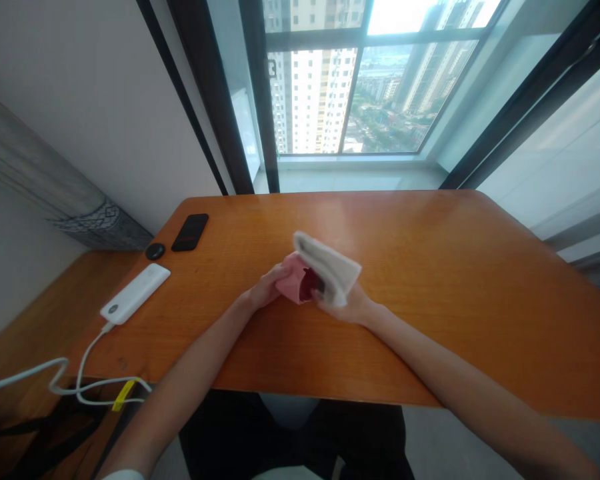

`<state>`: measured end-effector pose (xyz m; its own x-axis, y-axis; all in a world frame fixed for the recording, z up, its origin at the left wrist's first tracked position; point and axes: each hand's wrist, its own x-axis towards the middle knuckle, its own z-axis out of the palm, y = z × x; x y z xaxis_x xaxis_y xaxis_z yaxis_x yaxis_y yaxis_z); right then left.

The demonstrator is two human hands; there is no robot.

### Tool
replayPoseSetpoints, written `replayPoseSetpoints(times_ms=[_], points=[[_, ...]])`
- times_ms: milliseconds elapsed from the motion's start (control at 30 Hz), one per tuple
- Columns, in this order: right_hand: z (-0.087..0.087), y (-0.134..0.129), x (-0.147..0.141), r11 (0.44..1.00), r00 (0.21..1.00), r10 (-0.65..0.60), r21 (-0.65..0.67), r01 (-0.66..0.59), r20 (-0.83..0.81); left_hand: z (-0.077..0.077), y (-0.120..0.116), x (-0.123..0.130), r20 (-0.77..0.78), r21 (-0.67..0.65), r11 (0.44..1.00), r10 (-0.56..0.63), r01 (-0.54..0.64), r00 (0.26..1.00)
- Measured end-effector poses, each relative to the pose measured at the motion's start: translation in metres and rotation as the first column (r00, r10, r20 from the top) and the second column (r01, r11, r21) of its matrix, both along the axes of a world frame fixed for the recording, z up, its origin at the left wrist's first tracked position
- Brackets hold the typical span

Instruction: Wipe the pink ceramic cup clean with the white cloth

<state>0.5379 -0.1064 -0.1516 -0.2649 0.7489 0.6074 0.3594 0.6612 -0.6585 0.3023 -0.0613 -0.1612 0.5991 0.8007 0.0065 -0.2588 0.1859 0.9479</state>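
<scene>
Over the middle of the wooden table [430, 287], my left hand [267, 285] is closed around a small pink pouch or box [291, 280]. Its open mouth faces right and shows a darker red inside. My right hand [347, 308] grips a folded white cloth [330, 263], slightly blurred, tilted above and right of the pink thing. The right fingertips are close to the pink opening, partly hidden under the cloth. A small dark patch shows between them; I cannot tell what it is.
On the table's left side lie a black phone [190, 232], a round black disc [155, 251] and a white power bank [135, 293]. A white cable [87, 360] with a yellow tag [125, 395] runs off the near left edge. Beyond the far edge is a window [350, 100].
</scene>
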Motion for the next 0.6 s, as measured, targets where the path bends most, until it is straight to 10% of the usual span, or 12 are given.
replayPoseSetpoints(times_ms=[200, 600], points=[[0.012, -0.011, -0.005, 0.969, 0.98, 0.024, 0.236, -0.071, 0.197, 0.003, -0.007, 0.003, -0.077, 0.236, 0.972, 0.015, 0.003, 0.997], [0.008, -0.014, 0.0, 0.979, 0.992, -0.071, 0.197, 0.049, 0.106, 0.006, -0.023, 0.012, -0.219, 0.386, 0.922, 0.083, 0.008, 0.972]])
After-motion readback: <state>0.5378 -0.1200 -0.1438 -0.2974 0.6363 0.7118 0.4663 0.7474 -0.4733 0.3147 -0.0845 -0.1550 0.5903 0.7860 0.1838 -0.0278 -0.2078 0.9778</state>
